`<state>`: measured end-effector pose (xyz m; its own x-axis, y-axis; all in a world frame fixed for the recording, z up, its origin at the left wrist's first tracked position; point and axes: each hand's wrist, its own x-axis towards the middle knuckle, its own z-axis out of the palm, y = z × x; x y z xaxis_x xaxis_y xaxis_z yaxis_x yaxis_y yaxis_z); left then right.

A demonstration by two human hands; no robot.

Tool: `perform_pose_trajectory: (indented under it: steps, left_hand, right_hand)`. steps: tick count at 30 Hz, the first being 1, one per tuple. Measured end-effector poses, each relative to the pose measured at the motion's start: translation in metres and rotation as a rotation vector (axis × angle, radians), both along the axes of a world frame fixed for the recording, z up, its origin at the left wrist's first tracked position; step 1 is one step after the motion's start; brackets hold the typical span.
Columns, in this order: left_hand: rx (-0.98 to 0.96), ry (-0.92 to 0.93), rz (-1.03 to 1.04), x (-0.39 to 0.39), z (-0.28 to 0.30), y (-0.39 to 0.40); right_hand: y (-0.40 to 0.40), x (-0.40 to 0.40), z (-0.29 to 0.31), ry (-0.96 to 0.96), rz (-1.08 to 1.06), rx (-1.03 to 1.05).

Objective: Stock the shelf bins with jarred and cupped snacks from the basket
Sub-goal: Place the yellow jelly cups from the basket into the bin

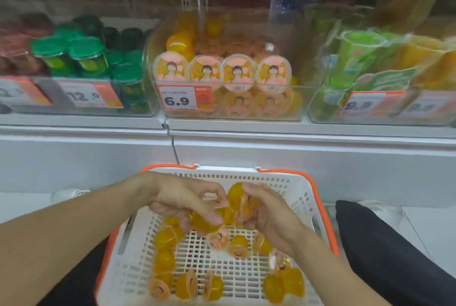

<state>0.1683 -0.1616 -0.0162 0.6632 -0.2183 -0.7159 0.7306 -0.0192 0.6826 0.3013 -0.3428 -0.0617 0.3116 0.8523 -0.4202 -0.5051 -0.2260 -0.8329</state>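
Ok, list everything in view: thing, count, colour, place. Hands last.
White plastic basket: one, orange rim, below the shelf.
Loose yellow jelly cups: about a dozen, in the basket.
Clear middle bin: one, holding matching jelly cups, tagged 6.9.
Green-lidded jars: several, left bin.
Green and orange tall cups: blurred, right bin.
Left hand: gripping cups over the basket.
Right hand: gripping cups beside it.

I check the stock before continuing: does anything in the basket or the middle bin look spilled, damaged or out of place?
Nothing stands out. The cups lie loose and tumbled in the basket, with no visible spill. In the middle bin the front row of cups faces forward.
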Motion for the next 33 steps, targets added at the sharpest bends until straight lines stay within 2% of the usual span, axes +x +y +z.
perform_pose_trajectory:
  steps: [3, 6, 9, 14, 20, 23, 27, 29, 32, 33]
  left_hand:
    - [0.034, -0.034, -0.025, 0.003, 0.015, -0.007]
    - [0.321, -0.097, 0.062, 0.013, 0.020, -0.014]
    - [0.514, -0.220, 0.138, 0.027, 0.022, -0.020]
    - [0.520, -0.348, 0.301, 0.036, 0.030, -0.014]
    - [0.456, -0.451, 0.423, 0.036, 0.038, -0.011]
    - [0.370, -0.485, 0.534, 0.033, 0.046, -0.006]
    - [0.269, -0.515, 0.725, 0.035, 0.054, 0.001]
    - [0.228, -0.541, 0.814, 0.036, 0.055, 0.004]
    - [0.186, -0.569, 0.887, 0.036, 0.060, 0.010]
    - [0.179, -0.581, 0.901, 0.035, 0.062, 0.013]
  right_hand:
    - [-0.001, -0.006, 0.013, 0.015, -0.069, 0.044]
    - [0.000, -0.007, 0.022, 0.069, -0.091, 0.097]
    - [0.001, -0.005, 0.030, 0.284, -0.156, 0.176]
    - [-0.001, 0.012, 0.035, 0.460, -0.198, 0.244]
    - [0.005, 0.020, 0.045, 0.353, -0.208, 0.350]
    - [0.014, 0.025, 0.069, 0.224, -0.203, 0.427]
    - [0.045, 0.031, 0.124, -0.104, -0.246, 0.482]
    - [0.066, 0.036, 0.152, -0.325, -0.284, 0.510]
    - [0.103, 0.051, 0.184, -0.779, -0.355, 0.330]
    - [0.119, 0.059, 0.191, -0.871, -0.356, 0.270]
